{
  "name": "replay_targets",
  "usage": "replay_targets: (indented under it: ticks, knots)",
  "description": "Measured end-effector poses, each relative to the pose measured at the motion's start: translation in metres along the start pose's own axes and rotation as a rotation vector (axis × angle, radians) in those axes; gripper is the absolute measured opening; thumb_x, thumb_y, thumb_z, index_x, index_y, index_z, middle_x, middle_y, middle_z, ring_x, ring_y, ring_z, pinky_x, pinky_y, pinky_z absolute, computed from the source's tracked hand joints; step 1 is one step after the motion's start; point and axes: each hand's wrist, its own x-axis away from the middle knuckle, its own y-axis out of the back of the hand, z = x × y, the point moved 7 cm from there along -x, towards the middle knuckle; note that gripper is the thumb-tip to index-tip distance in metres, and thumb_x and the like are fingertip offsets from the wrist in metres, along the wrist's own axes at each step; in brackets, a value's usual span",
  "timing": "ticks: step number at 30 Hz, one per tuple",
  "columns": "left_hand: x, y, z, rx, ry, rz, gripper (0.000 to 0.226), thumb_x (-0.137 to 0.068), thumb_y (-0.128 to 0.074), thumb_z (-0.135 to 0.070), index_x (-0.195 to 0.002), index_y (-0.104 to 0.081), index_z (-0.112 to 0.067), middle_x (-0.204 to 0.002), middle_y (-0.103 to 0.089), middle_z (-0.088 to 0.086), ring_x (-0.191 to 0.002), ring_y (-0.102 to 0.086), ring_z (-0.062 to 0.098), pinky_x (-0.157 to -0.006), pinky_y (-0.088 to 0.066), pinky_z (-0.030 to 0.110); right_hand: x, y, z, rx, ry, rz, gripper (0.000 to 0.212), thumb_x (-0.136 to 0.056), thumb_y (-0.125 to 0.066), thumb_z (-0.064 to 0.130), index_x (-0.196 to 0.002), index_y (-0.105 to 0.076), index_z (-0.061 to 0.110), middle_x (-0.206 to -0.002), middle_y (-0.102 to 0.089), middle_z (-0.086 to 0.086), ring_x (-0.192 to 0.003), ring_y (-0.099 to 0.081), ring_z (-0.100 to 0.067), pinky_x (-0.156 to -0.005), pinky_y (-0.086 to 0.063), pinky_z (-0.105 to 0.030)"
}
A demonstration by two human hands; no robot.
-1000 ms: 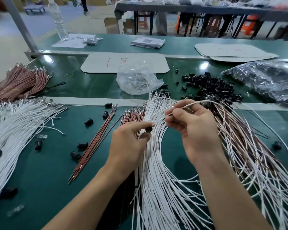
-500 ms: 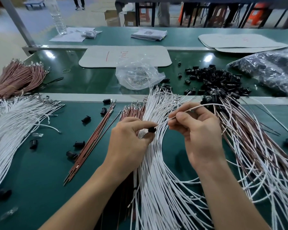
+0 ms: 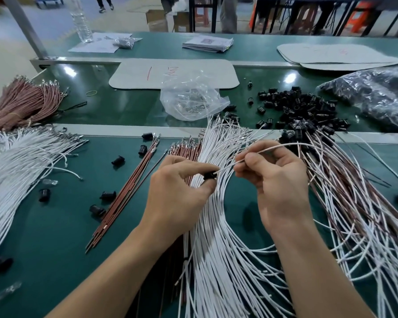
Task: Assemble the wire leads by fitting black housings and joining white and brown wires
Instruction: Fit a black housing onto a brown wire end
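Fingers of left hand [image 3: 177,193] tight around black housing [image 3: 210,175], of right hand [image 3: 278,184] around white wire [image 3: 226,168]; clear bag [image 3: 193,99] beyond.

Left hand [image 3: 179,193] pinched a black housing [image 3: 210,175] between thumb and forefinger, frame centre. Right hand [image 3: 278,180], at its 3 o'clock, pinched a white wire [image 3: 225,168]; the wire tip met the housing, and how far it was seated was unclear. Both hands were above a fanned white wire bundle [image 3: 216,249] on the green table [image 3: 44,237]. Straight brown wires [image 3: 124,203] lay at 9 o'clock of the left hand, loose housings [image 3: 107,195] beside them. Housing pile [image 3: 296,106] at 1 o'clock, clear plastic bag [image 3: 191,97] at 12, brown wire bundle [image 3: 21,104] at 10, mixed white-brown leads [image 3: 354,203] at 3.
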Motion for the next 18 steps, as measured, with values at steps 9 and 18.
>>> replay_targets:
  ticks: [9, 18]
  knots:
    - [0.001, 0.002, -0.006, 0.018, -0.103, -0.004, 0.035, -0.078, -0.087, -0.018, -0.1, -0.079, -0.043, -0.094, -0.071, -0.024, -0.106, -0.055, -0.001, -0.09, -0.037, 0.003, 0.002, -0.008, -0.008, 0.074, -0.003, 0.049, 0.028, -0.09, -0.062, -0.015, -0.08, -0.068, 0.01, -0.077, -0.075, -0.015, -0.062, -0.069, -0.02, -0.065, -0.058, -0.027]
    - [-0.001, -0.002, -0.004, 0.182, -0.122, 0.05, 0.034, -0.085, -0.082, -0.007, -0.11, -0.08, -0.031, -0.098, -0.07, -0.013, -0.095, -0.067, 0.014, -0.08, -0.056, 0.029, 0.009, -0.014, -0.014, 0.195, 0.03, 0.07, 0.025, -0.082, -0.076, -0.011, -0.074, -0.077, 0.012, -0.067, -0.074, -0.015, -0.054, -0.068, -0.021, -0.055, -0.055, -0.026]
